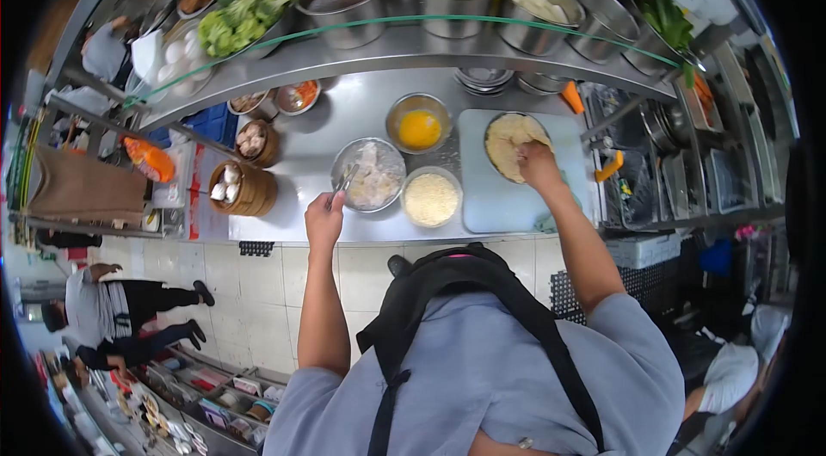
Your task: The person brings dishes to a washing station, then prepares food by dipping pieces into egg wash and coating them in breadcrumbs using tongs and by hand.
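My left hand (324,217) is closed around metal tongs (344,181), whose tips reach over the left rim of a steel bowl (368,175) of pale, floury pieces. Fingers down, my right hand (537,162) is in a round dish of pale crumbs (508,139) on a light cutting board (490,206); its fingertips are partly hidden. Between the hands are a steel bowl of beaten egg (419,128) and, nearer me, a tub of crumbs (432,199).
A steel shelf (370,58) with pots and a bowl of broccoli (245,15) runs above the counter's back. Steamer baskets (249,194) stand at the left. An orange-handled tool (609,166) lies right. Other people (112,310) are at far left and lower right.
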{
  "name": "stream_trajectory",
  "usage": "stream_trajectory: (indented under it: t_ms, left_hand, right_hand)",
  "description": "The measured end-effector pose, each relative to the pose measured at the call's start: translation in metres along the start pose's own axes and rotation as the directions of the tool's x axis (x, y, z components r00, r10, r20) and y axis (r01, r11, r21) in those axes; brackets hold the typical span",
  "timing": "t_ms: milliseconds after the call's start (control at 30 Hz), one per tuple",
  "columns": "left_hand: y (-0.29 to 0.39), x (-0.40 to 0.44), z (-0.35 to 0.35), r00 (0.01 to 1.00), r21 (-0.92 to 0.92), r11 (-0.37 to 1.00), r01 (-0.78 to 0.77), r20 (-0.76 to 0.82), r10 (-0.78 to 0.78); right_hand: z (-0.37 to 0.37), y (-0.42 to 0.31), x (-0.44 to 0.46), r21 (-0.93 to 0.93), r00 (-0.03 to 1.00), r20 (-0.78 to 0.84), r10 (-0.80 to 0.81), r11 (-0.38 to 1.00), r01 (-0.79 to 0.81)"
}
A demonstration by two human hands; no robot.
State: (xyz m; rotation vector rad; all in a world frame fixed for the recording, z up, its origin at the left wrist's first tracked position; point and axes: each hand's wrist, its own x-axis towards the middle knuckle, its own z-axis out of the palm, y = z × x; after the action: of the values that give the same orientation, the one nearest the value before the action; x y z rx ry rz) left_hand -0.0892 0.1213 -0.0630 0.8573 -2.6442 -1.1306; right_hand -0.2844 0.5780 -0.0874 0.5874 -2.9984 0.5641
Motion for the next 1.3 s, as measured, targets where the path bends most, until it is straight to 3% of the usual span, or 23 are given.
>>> stream_trajectory:
  t_ms: [33, 100, 167, 267, 400, 467, 533, 667, 733, 867, 1033, 1100, 1133, 1200, 1300]
  left_hand:
    - [-0.003, 0.005, -0.003, 1.0, 0.006, 1.0, 0.009, -0.015, -0.009]
    - [-0.001, 0.012, -0.008, 0.997, 0.25, 0.967, -0.046, -0.049, 0.061]
    - [0.008, 0.015, -0.011, 0.999, 0.287, 0.958, -0.019, -0.027, 0.028]
    - [0.009, 0.027, 0.0, 0.993, 0.413, 0.904, -0.111, 0.073, 0.089]
    - [0.04, 0.029, 0.015, 0.973, 0.603, 0.765, -0.227, 0.174, 0.151]
    - [0.04, 0.028, 0.031, 0.965, 0.631, 0.73, -0.263, 0.171, 0.199]
    - [0.03, 0.031, 0.052, 0.948, 0.664, 0.677, -0.318, 0.202, 0.247]
    - [0.005, 0.036, 0.081, 0.941, 0.716, 0.617, -0.327, 0.186, 0.283]
    - [0.002, 0.04, 0.084, 0.94, 0.706, 0.624, -0.335, 0.208, 0.27]
    - [0.008, 0.056, 0.069, 0.928, 0.668, 0.656, -0.352, 0.339, 0.154]
    - [0.022, 0.07, 0.02, 0.933, 0.677, 0.652, -0.342, 0.325, 0.151]
    - [0.022, 0.077, -0.002, 0.935, 0.479, 0.813, -0.331, 0.283, 0.214]
    - [0.031, 0.079, -0.014, 0.932, 0.48, 0.809, -0.34, 0.291, 0.218]
    - [0.047, 0.085, -0.029, 0.902, 0.227, 0.93, -0.29, 0.389, 0.186]
    - [0.068, 0.105, -0.011, 0.884, 0.186, 0.928, -0.323, 0.41, 0.226]
  right_hand:
    - [-0.004, -0.002, 0.001, 0.048, 1.0, 0.005, 0.021, 0.999, -0.021]
    - [-0.006, -0.007, 0.0, 0.087, 0.999, 0.007, 0.048, 0.995, -0.048]
    - [-0.004, -0.008, -0.002, 0.123, 0.996, 0.009, 0.09, 0.988, -0.09]
    - [-0.004, -0.007, -0.001, 0.046, 0.999, -0.016, 0.045, 0.998, -0.044]
    - [-0.039, -0.04, -0.01, 0.152, 0.987, -0.127, 0.095, 0.985, -0.076]
    - [-0.058, -0.06, -0.015, 0.186, 0.984, -0.146, 0.105, 0.98, -0.077]
    - [-0.068, -0.075, -0.022, 0.352, 0.974, -0.133, 0.181, 0.928, -0.125]
    - [-0.072, -0.093, -0.035, 0.413, 0.977, -0.139, 0.162, 0.906, -0.092]
    - [-0.075, -0.1, -0.043, 0.519, 0.979, -0.086, 0.185, 0.847, -0.115]
    - [-0.069, -0.094, -0.053, 0.515, 0.983, -0.073, 0.169, 0.85, -0.108]
    - [-0.077, -0.09, -0.059, 0.564, 0.981, -0.059, 0.186, 0.817, -0.121]
    - [-0.077, -0.085, -0.06, 0.614, 0.976, -0.04, 0.214, 0.776, -0.145]
    - [-0.077, -0.082, -0.061, 0.66, 0.973, -0.016, 0.228, 0.734, -0.161]
    - [-0.08, -0.081, -0.061, 0.658, 0.973, 0.005, 0.232, 0.732, -0.177]
    - [-0.084, -0.086, -0.06, 0.653, 0.973, 0.039, 0.23, 0.731, -0.199]
